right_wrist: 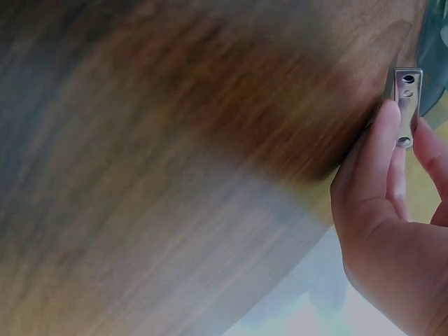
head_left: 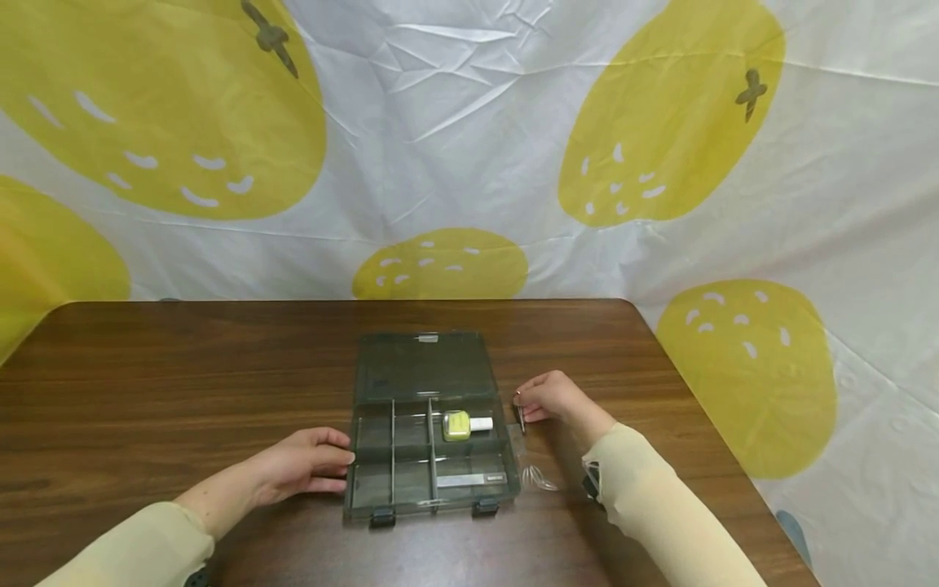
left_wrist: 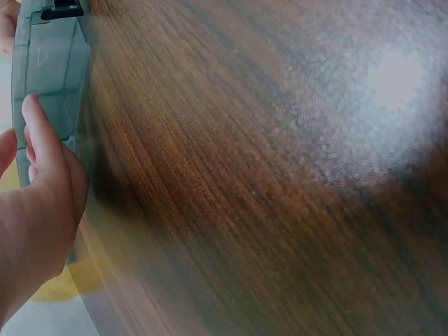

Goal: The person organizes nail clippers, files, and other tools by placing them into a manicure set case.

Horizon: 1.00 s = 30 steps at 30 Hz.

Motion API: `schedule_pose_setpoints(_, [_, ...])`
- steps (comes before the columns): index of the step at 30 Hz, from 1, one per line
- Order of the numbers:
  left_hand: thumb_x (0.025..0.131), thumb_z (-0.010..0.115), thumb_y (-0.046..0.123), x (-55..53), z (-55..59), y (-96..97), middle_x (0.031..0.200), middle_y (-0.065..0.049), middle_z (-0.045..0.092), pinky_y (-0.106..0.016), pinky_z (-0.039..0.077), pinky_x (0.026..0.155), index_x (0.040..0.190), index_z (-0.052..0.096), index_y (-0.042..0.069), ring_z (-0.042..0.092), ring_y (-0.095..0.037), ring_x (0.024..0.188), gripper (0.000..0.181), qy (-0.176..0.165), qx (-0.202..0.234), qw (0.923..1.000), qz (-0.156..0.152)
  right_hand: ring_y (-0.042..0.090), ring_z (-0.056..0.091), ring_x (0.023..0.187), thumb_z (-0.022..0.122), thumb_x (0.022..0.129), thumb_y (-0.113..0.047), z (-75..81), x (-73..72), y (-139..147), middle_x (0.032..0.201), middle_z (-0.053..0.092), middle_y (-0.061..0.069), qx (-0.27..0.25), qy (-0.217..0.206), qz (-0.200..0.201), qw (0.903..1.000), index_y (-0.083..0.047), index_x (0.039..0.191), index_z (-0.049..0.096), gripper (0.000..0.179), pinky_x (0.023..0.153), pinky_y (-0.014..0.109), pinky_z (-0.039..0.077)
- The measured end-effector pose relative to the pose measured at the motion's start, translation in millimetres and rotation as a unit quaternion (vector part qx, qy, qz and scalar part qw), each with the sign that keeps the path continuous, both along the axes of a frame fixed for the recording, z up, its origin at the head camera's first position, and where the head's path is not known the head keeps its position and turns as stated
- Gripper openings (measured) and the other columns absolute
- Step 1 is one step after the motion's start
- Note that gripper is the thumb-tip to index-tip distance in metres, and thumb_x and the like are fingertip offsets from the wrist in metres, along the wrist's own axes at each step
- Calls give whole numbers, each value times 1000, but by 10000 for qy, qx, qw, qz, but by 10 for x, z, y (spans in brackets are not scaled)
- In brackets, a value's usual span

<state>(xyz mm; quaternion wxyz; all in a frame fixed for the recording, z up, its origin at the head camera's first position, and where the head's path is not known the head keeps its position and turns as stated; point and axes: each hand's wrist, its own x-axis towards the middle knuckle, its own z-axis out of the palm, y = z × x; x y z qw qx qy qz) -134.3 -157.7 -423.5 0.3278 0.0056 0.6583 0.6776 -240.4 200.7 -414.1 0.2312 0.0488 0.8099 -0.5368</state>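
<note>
My right hand (head_left: pixel 553 397) pinches a silver nail clipper (right_wrist: pixel 408 105) between thumb and fingers, just right of a dark translucent compartment box (head_left: pixel 372 485). The box lies with its lid (head_left: pixel 421 367) folded back. My left hand (head_left: pixel 304 465) rests its fingertips at the box's left side, the fingers extended in the left wrist view. A bottle of yellow nail polish (head_left: pixel 458 425) with a white cap lies in the back right compartment. A flat grey-white strip (head_left: pixel 471 479) lies in the front right compartment. The left and middle compartments hold nothing visible.
Thin whitish loops (head_left: pixel 539 478) and a clear plastic piece lie on the wooden table (head_left: pixel 183 383) right of the box. Two dark latches (head_left: pixel 382 517) stick out at the box's front. A white curtain (head_left: pixel 469 122) with yellow fruit shapes hangs behind the table.
</note>
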Motion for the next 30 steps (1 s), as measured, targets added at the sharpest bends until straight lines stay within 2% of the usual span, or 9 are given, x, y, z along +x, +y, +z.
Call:
schedule_pose_setpoints(7, [90, 54, 9, -6, -12, -1, 95, -2, 48, -29, 58, 83, 120, 32, -9, 51, -13, 88, 41, -17, -18, 10000, -2, 4, 57, 53, 54, 84, 5, 10, 29, 46, 59, 59, -4, -406, -162, 111, 9990, 21, 111, 50, 32, 55, 17, 57])
schedule_pose_setpoints(30, [90, 55, 10, -12, -29, -11, 97, -3, 48, -29, 58, 83, 122, 31, -11, 50, -14, 90, 45, -54, -47, 10000, -1, 5, 60, 61, 52, 87, 0, 204, 50, 112, 68, 63, -5, -646, -422, 301, 9966, 21, 121, 44, 41, 62, 18, 58])
